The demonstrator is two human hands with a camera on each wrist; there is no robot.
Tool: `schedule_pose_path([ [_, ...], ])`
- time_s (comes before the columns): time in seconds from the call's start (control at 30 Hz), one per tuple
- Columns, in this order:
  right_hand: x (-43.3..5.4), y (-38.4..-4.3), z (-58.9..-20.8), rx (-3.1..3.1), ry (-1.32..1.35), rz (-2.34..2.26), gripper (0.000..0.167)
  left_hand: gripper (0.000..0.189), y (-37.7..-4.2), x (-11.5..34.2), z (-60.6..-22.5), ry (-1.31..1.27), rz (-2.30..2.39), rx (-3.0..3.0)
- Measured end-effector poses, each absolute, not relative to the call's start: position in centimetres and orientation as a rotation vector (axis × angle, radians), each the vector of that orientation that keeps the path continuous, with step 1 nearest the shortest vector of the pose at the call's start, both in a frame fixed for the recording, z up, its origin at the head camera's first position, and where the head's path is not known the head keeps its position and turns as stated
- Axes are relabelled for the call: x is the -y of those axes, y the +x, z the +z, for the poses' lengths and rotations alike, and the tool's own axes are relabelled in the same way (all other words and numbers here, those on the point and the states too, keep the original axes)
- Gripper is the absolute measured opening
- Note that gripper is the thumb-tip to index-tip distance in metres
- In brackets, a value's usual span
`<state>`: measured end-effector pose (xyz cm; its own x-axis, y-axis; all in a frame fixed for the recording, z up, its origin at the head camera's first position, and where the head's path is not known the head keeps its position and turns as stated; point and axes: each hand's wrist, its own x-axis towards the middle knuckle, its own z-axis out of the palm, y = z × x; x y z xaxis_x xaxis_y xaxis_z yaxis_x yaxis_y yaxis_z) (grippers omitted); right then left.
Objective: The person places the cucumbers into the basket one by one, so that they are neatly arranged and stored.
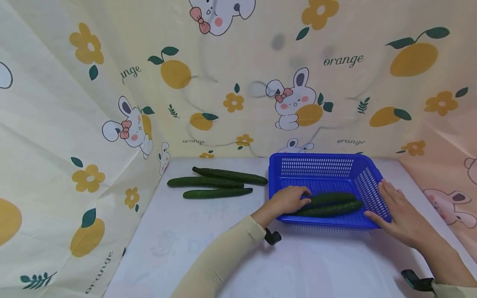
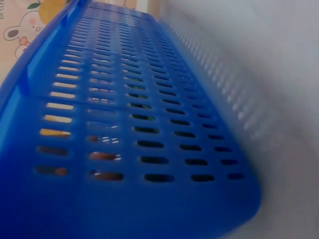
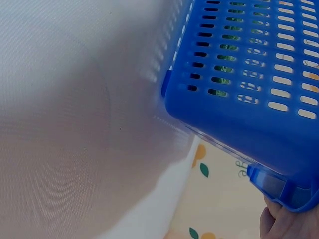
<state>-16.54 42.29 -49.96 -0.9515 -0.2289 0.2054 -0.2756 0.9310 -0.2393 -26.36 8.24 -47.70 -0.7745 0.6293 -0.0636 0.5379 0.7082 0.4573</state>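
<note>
A blue plastic basket [image 1: 316, 158] with slotted walls stands at the right of the white table, two dark green cucumbers [image 1: 333, 210] lying side by side inside. My left hand [image 1: 287, 200] reaches over its front left corner, with fingers and thumb curled at the left end of the rear cucumber [image 1: 333, 199]; part of the grip is hidden. Along the basket's right rim rests my right hand [image 1: 404, 217], its fingers extended and its thumb over the front corner. The left wrist view shows the basket's slotted wall [image 2: 149, 119]; the right wrist view shows my right hand [image 3: 289, 221] at the rim.
Left of the basket, three more cucumbers [image 1: 218, 193] lie roughly parallel on the white tabletop [image 1: 179, 244]. A patterned cloth [image 1: 231, 54] with rabbits and oranges hangs behind the table and at both sides.
</note>
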Motion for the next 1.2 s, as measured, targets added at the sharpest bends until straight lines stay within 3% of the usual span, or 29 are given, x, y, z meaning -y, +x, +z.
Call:
schedule_pose_path([
  [0.43,-42.2,-16.8,-50.0,2.920,0.383,0.399,0.105,0.028,-26.4,-3.1,-46.1,1.142,1.141,-2.616],
  [0.77,-42.1,-16.8,-49.7,2.925,0.378,0.400,0.106,0.031,-27.3,4.1,-45.9,0.989,1.253,-2.710],
  [1.2,-42.0,-16.6,-49.8,2.929,0.378,0.406,0.106,0.033,-28.0,13.1,-48.7,0.823,1.234,-2.804],
])
